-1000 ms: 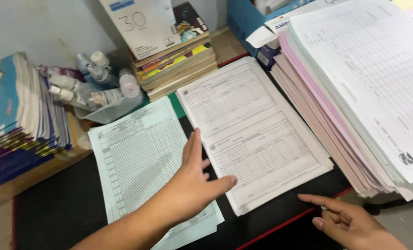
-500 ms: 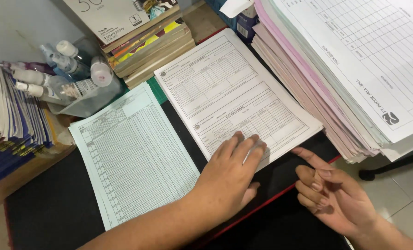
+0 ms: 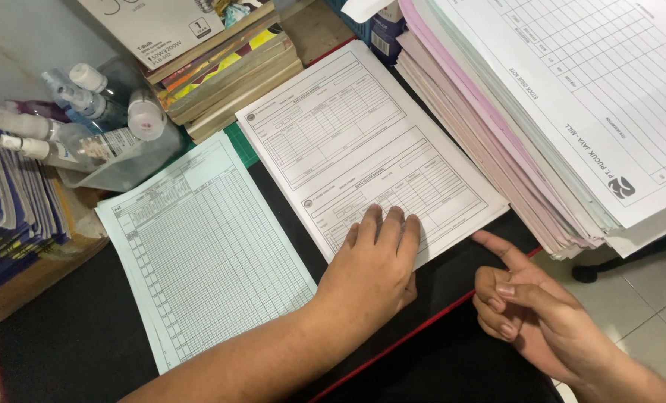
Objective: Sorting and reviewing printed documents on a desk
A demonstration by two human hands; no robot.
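Left hand (image 3: 374, 265): lies flat, fingers together, pressing on the near edge of the white forms (image 3: 363, 142). The grip is open and holds nothing.
Right hand (image 3: 531, 313): loose and half curled, holds nothing, one finger points at the near corner of the forms.
White forms: a thin stack on the dark surface (image 3: 72, 336), under the left grip.
Green sheets (image 3: 199, 246): just left of that grip.
Big pile (image 3: 542, 112): right of the grip, hanging past the edge.
Risk: a push may slide the forms off the surface; a bump may tip the big pile.
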